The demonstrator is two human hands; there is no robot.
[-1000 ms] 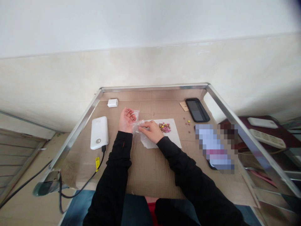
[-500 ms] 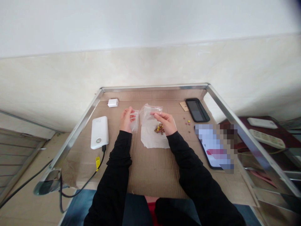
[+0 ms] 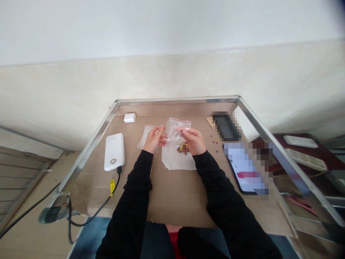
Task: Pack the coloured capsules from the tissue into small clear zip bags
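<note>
My right hand (image 3: 195, 141) pinches a clear zip-lock bag (image 3: 175, 126) with a red line along its top, holding it up over a sheet of white tissue (image 3: 176, 162). Beside the bag's left edge is my left hand (image 3: 152, 140), fingers apart; whether they touch the plastic I cannot tell. A second clear bag (image 3: 143, 137) lies flat on the cardboard, partly behind that hand. On the tissue, below the raised bag, sits a small heap of brown and yellow pieces (image 3: 183, 148), some hidden by my right hand.
A white power bank (image 3: 114, 151) with a black cable and a white charger plug (image 3: 129, 117) lie at left. At right are several loose pieces (image 3: 215, 141), a blurred dark phone (image 3: 226, 126) and a lit phone (image 3: 245, 169). A metal frame (image 3: 178, 99) borders the cardboard-covered table (image 3: 176, 194).
My left hand has moved right, away from the flat bag, to the edge of the other bag. My right hand has shifted slightly right and lifted its bag a little.
</note>
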